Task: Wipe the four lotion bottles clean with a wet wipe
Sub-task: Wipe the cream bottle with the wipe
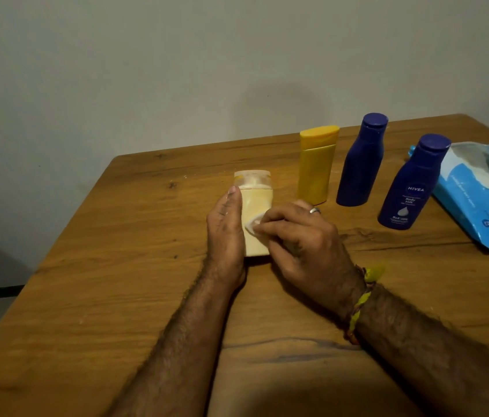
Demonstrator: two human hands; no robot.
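Right hand (297, 236) pinched a wet wipe (253, 225) against the cream bottle (256, 206), which stood upright on the table (117, 266), long axis vertical, gripped by the left hand (226, 233), the three other bottles well right.

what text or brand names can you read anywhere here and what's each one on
"NIVEA": on the nearer blue bottle, in white.
"Body Milk": same bottle, below the brand name.
Smaller print lower on that bottle: too blurred to read.
White line of print and icons on the blue wipes pack: too small to read.
Farther blue bottle, yellow bottle, cream bottle: no text visible.
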